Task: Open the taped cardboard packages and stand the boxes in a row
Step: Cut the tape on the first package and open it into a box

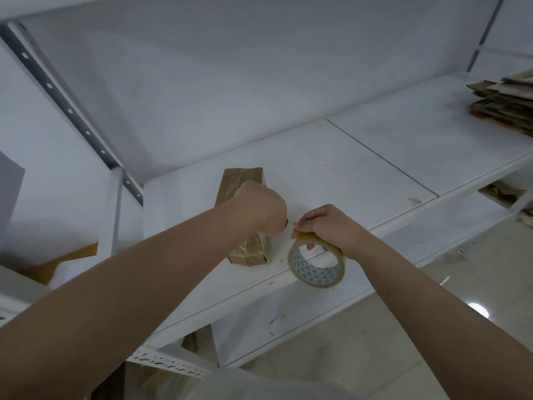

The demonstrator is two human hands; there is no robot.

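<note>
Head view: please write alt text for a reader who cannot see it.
A person's right hand grips a roll of clear tape beside a taped cardboard package lying on a white shelf, with the fisted left hand over it.

No readable text, label, brand, number or sign appeared anywhere in view. The inner core of the tape roll (316, 262) bore only a printed pattern of small blue-grey triangles, with no letters among them. The taped cardboard package (241, 180) on the shelf (360, 174) showed plain brown faces under glossy tape, without any print.
</note>
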